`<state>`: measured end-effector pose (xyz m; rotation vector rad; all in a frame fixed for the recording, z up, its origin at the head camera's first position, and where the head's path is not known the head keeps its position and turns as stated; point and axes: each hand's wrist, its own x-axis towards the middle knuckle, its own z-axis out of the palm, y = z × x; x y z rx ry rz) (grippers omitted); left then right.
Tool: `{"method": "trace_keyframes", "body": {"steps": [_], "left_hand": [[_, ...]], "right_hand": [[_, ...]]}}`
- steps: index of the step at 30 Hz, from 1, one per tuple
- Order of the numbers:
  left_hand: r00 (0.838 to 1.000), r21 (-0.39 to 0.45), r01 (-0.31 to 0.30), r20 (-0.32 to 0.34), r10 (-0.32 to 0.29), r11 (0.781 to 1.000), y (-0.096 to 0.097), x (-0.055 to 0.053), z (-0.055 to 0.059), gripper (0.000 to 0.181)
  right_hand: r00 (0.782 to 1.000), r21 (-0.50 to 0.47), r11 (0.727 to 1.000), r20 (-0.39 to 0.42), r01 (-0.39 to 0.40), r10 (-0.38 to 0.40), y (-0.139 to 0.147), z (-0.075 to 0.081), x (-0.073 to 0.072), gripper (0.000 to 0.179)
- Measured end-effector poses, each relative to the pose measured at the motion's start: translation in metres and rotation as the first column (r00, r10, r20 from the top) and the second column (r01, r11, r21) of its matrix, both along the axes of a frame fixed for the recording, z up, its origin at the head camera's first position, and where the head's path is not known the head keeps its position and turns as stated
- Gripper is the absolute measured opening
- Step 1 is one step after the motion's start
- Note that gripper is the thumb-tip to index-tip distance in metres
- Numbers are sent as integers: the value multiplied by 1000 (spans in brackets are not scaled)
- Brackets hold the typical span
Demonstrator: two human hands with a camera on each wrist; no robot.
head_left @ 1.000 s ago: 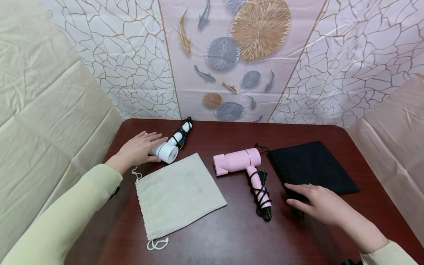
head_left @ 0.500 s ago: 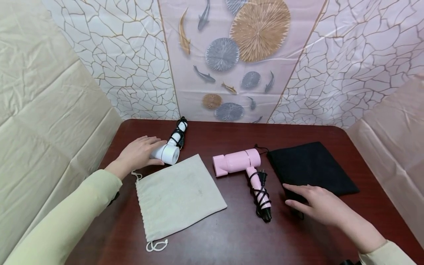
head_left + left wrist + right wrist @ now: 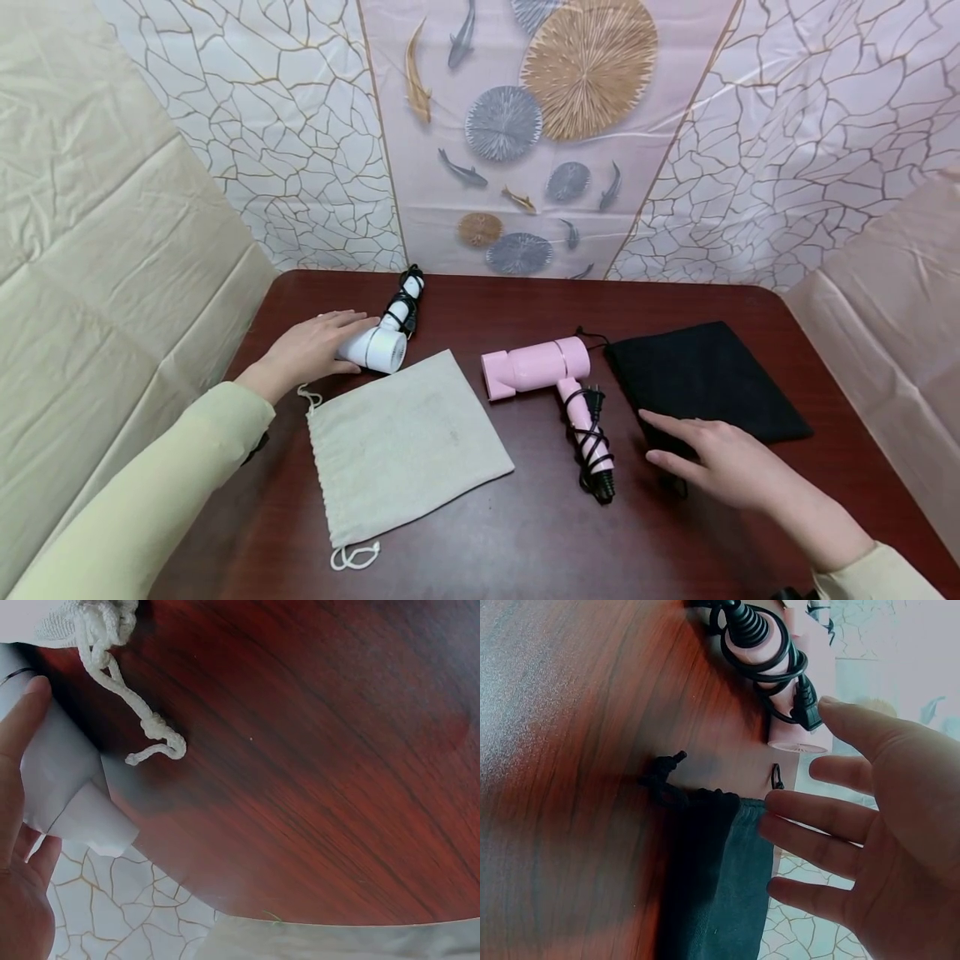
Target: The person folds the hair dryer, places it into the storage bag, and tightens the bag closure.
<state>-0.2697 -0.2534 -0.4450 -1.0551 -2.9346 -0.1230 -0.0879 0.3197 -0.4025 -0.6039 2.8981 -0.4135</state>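
Note:
A white hair dryer (image 3: 375,348) lies at the table's far left, its handle wrapped in black cord and pointing back. My left hand (image 3: 306,348) holds its barrel, the thumb on the near side and the fingers over the far side. In the left wrist view, the thumb (image 3: 28,712) lies against the white barrel (image 3: 56,761). At the right, my right hand (image 3: 723,462) hangs over the near edge of a black drawstring pouch (image 3: 705,375) with fingers extended, holding nothing. Left of it lies a pink hair dryer (image 3: 536,367), black cord (image 3: 592,433) wound round its handle.
A beige drawstring pouch (image 3: 408,442) lies flat between the two dryers, its white cord (image 3: 354,556) at the near corner. The brown table (image 3: 480,542) ends at a patterned cloth backdrop (image 3: 525,167). Cream cloth walls (image 3: 112,208) stand on both sides.
My left hand has turned the white hair dryer slightly, its handle swinging left. Then the hand shifted a little left along the barrel. The right hand has barely moved.

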Motion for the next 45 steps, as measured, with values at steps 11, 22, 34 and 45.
{"method": "trace_keyframes", "body": {"steps": [11,22,34,45], "left_hand": [[997,37,31,-75,-28,999,0,8,-2,79],[993,16,42,-111,-40,999,7,27,18,77],[975,87,114,-199,-95,990,27,53,31,79],[952,147,194,-268,-150,970,53,68,40,79]], "right_hand": [[999,-7,1000,-38,-29,29,-5,10,-8,55],[997,-69,995,-47,-65,62,-12,14,-22,53],[986,-173,974,-104,-149,133,-35,23,-49,57],[983,-252,950,-72,-183,171,-67,23,-77,63]]}}
